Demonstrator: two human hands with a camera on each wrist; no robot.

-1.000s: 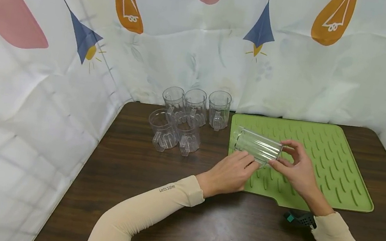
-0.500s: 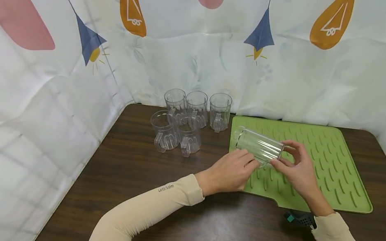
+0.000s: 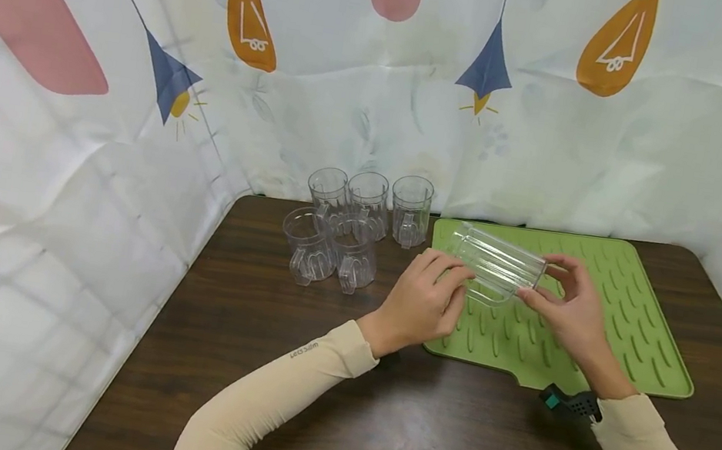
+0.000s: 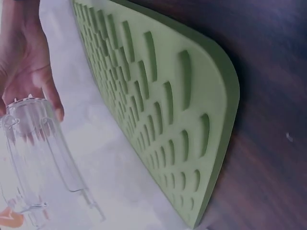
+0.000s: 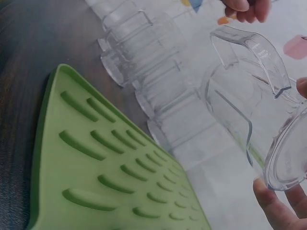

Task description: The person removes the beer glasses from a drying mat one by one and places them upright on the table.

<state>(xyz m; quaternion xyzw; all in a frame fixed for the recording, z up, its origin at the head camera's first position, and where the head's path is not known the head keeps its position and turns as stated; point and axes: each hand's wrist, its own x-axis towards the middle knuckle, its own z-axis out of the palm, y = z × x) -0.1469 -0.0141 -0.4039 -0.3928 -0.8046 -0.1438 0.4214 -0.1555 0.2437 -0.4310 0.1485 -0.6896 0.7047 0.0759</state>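
Observation:
A clear plastic mug [image 3: 502,263] lies tilted on its side in the air over the green mat [image 3: 641,321], its mouth facing left and its handle [image 5: 254,52] toward the front. My right hand [image 3: 575,311] grips the mug's base between thumb and fingers. The left wrist view shows that grip too, with the right hand [image 4: 31,72] behind the base. My left hand [image 3: 424,293], its fingers loosely bent, overlaps the mouth end in the head view. In the right wrist view, fingers [image 5: 247,9] of the left hand are apart from the handle.
Several matching clear mugs stand upright in a cluster left of the mat, including a front mug [image 3: 355,263] and a back mug [image 3: 409,213]. The dark wooden table [image 3: 413,435] bears everything. A patterned white curtain [image 3: 379,103] hangs behind and along the left.
The left hand has come off the mug's handle and moved left and slightly back. The mug has risen and shifted a little right in the right hand's grip.

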